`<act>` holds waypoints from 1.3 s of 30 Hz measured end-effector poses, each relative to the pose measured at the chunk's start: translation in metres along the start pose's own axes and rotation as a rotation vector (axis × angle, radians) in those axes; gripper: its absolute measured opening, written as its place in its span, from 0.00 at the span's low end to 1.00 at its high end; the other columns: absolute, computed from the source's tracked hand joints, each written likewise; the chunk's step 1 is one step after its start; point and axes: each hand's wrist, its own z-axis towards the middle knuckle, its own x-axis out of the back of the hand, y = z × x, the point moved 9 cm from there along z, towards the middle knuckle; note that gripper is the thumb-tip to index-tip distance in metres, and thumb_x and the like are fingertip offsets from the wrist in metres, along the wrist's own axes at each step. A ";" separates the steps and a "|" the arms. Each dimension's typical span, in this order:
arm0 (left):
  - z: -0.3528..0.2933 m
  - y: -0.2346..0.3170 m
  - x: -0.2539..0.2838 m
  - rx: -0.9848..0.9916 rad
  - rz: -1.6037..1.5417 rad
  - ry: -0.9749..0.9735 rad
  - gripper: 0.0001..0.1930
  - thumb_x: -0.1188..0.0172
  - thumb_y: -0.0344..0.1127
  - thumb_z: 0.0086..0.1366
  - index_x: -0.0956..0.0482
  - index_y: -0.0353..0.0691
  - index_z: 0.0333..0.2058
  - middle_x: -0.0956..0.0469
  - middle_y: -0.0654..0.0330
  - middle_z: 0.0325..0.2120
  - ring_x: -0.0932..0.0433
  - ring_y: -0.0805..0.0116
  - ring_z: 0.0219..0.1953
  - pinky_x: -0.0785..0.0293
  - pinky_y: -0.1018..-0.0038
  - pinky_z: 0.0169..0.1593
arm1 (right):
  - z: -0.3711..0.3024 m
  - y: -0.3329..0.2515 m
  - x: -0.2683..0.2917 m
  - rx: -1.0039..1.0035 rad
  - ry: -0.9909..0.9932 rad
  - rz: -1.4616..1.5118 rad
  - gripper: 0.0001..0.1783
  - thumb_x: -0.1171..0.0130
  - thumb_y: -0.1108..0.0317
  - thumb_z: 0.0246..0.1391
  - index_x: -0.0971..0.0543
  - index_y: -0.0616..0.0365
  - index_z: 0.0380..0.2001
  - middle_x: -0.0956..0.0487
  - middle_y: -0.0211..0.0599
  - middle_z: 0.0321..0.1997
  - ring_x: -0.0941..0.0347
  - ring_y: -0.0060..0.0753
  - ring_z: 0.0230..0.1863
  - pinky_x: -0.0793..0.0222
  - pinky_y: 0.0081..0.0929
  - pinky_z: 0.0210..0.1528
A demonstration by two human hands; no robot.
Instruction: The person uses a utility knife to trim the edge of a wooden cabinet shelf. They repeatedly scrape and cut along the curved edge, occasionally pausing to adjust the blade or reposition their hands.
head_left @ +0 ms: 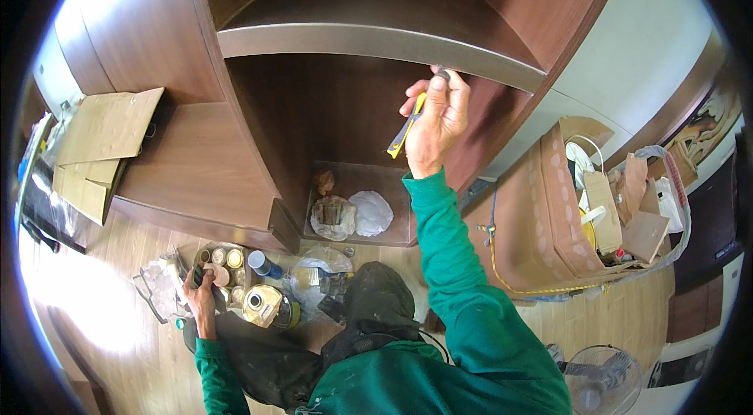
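Though within the right grip (439, 118), yellow-grey tool (406, 131) partly out leftward.

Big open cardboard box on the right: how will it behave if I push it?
The cardboard box is probably fairly heavy, as it looks filled to the rim. Its walls may flex rather than stay rigid, since they look creased and bowed. The loose cardboard pieces jutting above the rim could shift or spill if it tips.
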 end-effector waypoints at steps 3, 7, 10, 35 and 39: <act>0.000 -0.003 0.001 0.000 -0.014 0.011 0.19 0.36 0.30 0.61 0.19 0.27 0.49 0.16 0.59 0.31 0.20 0.74 0.33 0.26 0.79 0.40 | 0.000 -0.002 0.007 0.025 0.083 0.026 0.14 0.52 0.64 0.75 0.27 0.60 0.54 0.21 0.36 0.44 0.27 0.17 0.29 0.28 0.16 0.26; 0.001 -0.005 0.000 0.016 0.004 -0.017 0.18 0.37 0.30 0.61 0.19 0.28 0.49 0.17 0.61 0.31 0.22 0.75 0.32 0.26 0.79 0.40 | -0.003 0.003 -0.007 0.012 -0.002 0.010 0.13 0.51 0.65 0.74 0.27 0.60 0.53 0.21 0.35 0.44 0.27 0.17 0.30 0.27 0.16 0.26; 0.001 -0.004 -0.002 0.022 0.000 -0.040 0.18 0.37 0.31 0.62 0.19 0.28 0.49 0.18 0.62 0.32 0.23 0.76 0.32 0.26 0.78 0.40 | -0.002 0.004 -0.006 0.025 0.019 0.001 0.13 0.51 0.64 0.75 0.27 0.60 0.53 0.22 0.35 0.44 0.27 0.17 0.31 0.27 0.17 0.26; -0.005 0.003 0.002 -0.016 0.047 -0.008 0.21 0.34 0.37 0.61 0.18 0.29 0.49 0.16 0.59 0.30 0.21 0.73 0.31 0.27 0.76 0.38 | -0.013 0.012 -0.038 0.021 0.052 0.032 0.13 0.51 0.63 0.75 0.27 0.60 0.54 0.21 0.34 0.37 0.28 0.16 0.28 0.29 0.16 0.27; -0.005 0.002 0.002 -0.020 0.044 -0.002 0.23 0.33 0.36 0.61 0.19 0.27 0.52 0.16 0.59 0.31 0.21 0.72 0.32 0.27 0.76 0.39 | -0.020 0.014 -0.064 0.027 -0.049 -0.030 0.12 0.51 0.64 0.74 0.24 0.58 0.52 0.20 0.33 0.36 0.27 0.17 0.28 0.28 0.18 0.26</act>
